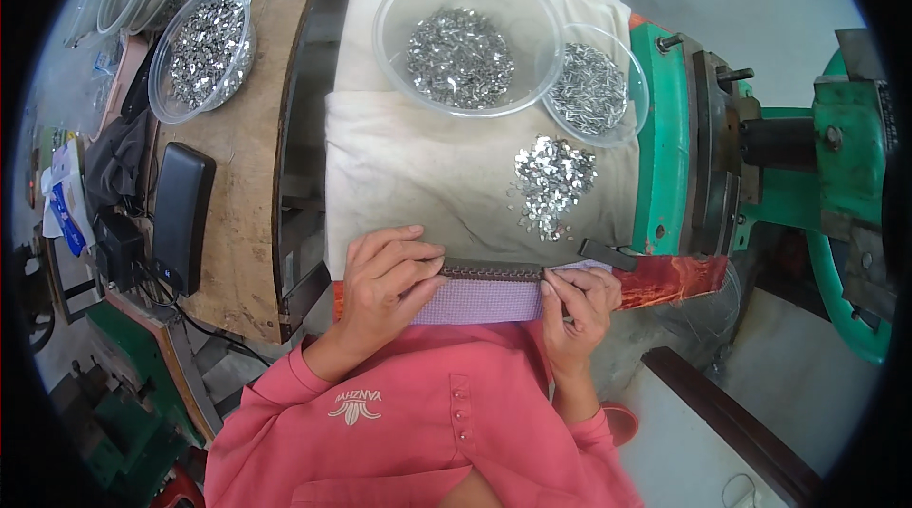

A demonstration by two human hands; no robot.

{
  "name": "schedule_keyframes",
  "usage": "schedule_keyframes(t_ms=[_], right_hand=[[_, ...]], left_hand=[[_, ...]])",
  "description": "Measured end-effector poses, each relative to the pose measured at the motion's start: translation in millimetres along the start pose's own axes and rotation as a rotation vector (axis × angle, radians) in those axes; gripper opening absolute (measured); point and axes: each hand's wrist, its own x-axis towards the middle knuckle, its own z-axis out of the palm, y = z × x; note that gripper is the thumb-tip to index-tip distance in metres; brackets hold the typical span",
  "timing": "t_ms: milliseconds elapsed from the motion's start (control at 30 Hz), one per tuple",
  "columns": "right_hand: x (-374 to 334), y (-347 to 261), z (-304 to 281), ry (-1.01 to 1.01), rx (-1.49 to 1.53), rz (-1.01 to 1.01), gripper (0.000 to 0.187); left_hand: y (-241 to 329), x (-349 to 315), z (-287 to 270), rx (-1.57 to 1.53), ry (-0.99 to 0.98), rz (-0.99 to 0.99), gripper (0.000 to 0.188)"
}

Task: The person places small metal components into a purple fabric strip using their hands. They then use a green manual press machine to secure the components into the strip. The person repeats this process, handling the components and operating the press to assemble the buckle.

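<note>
Strip: dark, narrow, straight, row of small notches; left hand pinching one end, right hand other.

there are two hands, one strip, one metal heap.

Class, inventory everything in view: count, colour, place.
Dark strip: one, brown, lower centre
Checked cloth: one, purple, along strip
Pale cloth: one, beige, centre
Large tub: one, clear, on pale cloth
Small dish: one, clear, beside large tub
Bench: one, brown, left
Other tub: one, clear, on bench
Metal pieces: many, silver, in tubs and dish, piled on pale cloth
Case: one, black, on bench
Machine: one, green, right
Clutter: uncounted, mixed, far left
Left hand and right hand: two, bare, at strip's ends
</note>
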Motion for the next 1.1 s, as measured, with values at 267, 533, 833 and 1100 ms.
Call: schedule_keyframes(t_ms=[267, 533, 833, 1100], right_hand=[[2, -1, 4, 0.031, -0.033, -0.036, 0.019], [1, 0, 4, 0.044, -0.026, -0.044, 0.018], [0, 0, 2, 0.055, -0.041, -0.036, 0.018], [-5, 28, -27, 0.221, -0.144, 0.016, 0.022]], left_hand=[[1, 0, 0, -0.026, 0.002, -0.022, 0.023], [0, 0, 1, -0.009, 0.010, -0.006, 0.022], [-2, 0, 3, -0.013, 0.021, 0.005, 0.024], [2, 2, -1, -0.007, 0.001, -0.018, 0.023]])
